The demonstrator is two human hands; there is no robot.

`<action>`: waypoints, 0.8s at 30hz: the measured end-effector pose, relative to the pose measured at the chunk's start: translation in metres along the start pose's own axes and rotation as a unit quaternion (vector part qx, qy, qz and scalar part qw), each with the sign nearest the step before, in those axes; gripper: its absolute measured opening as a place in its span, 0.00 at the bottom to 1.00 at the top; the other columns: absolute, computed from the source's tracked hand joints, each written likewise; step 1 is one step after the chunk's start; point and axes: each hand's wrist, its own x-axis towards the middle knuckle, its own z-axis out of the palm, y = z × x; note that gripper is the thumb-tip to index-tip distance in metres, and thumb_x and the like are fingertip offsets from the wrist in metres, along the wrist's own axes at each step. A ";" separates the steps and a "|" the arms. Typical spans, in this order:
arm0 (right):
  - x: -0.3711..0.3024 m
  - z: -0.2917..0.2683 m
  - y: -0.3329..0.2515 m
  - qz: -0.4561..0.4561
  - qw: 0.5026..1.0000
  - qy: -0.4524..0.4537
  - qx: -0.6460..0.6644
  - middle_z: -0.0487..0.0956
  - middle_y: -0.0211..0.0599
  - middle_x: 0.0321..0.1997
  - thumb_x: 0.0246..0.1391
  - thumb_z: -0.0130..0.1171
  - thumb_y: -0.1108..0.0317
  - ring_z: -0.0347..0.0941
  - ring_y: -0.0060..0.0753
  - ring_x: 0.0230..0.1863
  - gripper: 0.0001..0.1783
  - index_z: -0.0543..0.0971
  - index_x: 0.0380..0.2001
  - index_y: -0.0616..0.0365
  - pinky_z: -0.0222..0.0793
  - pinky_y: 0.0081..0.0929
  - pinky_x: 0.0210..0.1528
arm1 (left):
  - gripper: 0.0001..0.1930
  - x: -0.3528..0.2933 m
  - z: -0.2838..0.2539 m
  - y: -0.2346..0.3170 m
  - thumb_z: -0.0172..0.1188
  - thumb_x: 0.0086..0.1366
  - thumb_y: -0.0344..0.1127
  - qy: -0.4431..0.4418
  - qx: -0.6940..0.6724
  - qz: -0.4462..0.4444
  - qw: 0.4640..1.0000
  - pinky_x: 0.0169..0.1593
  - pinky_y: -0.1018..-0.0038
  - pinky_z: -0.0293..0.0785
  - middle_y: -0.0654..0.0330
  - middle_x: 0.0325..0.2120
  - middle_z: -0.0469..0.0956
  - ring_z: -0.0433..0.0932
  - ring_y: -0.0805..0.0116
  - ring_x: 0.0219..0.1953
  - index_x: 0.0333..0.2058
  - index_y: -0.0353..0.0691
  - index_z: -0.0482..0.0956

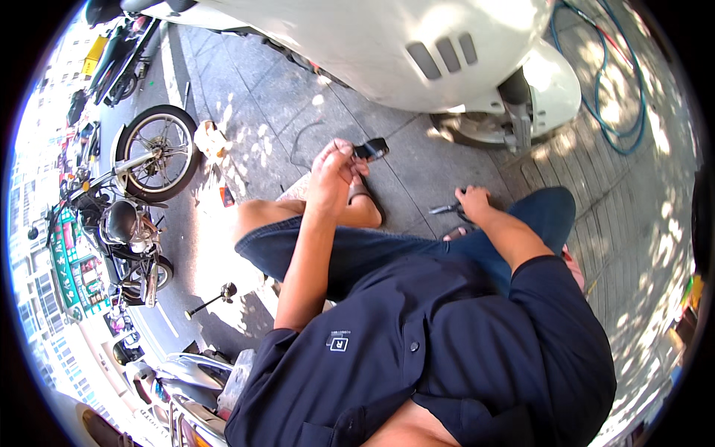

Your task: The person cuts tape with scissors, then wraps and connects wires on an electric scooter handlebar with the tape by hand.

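Observation:
My left hand [335, 167] is closed, its fingertips pinching a small glossy black part [372, 150] above the grey paving. What kind of part it is cannot be made out. A thin dark wire [296, 141] curves over the paving beside that hand; whether it joins the part is unclear. Lower and to the right, my right hand [474, 201] is closed around a pair of pliers [445, 209]. The metal jaws point left, and my fingers partly cover the handles. Both hands are in front of my bent knees.
A cream-white scooter [357, 45] stands close ahead, its wheel [477, 130] to the right. A blue hose [639, 97] lies coiled at the far right. To the left are a parked motorcycle [123, 223] and a crumpled pale bag [212, 141] by the road.

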 end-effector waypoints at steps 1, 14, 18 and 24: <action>0.003 -0.005 -0.002 0.008 1.000 -0.009 -0.029 0.75 0.44 0.51 0.58 0.51 0.67 0.76 0.42 0.50 0.27 0.63 0.61 0.46 0.74 0.48 0.38 | 0.04 0.000 -0.006 -0.001 0.52 0.66 0.32 -0.003 -0.015 0.007 1.000 0.36 0.73 0.74 0.57 0.26 0.75 0.76 0.68 0.28 0.35 0.39 0.72; 0.042 0.006 0.013 -0.079 0.976 0.147 0.141 0.81 0.45 0.35 0.49 0.57 0.68 0.80 0.48 0.36 0.18 0.74 0.46 0.50 0.75 0.39 0.36 | 0.04 0.012 -0.018 -0.006 0.52 0.66 0.33 0.025 -0.073 0.037 0.996 0.37 0.72 0.73 0.55 0.29 0.76 0.74 0.69 0.31 0.35 0.40 0.70; 0.037 -0.020 0.010 -0.028 0.941 0.065 0.331 0.81 0.55 0.37 0.39 0.60 0.66 0.81 0.44 0.38 0.26 0.77 0.48 0.48 0.75 0.37 0.38 | 0.05 0.016 -0.007 -0.006 0.53 0.66 0.34 0.017 -0.013 0.038 0.999 0.37 0.72 0.73 0.57 0.28 0.76 0.75 0.69 0.30 0.35 0.39 0.70; 0.005 -0.087 -0.011 -0.162 0.706 -0.122 0.679 0.76 0.40 0.36 0.48 0.50 0.75 0.78 0.29 0.33 0.29 0.68 0.58 0.56 0.76 0.26 0.37 | 0.06 0.011 -0.010 -0.007 0.53 0.66 0.35 0.020 -0.024 0.049 0.998 0.37 0.71 0.74 0.58 0.27 0.75 0.75 0.68 0.29 0.35 0.39 0.71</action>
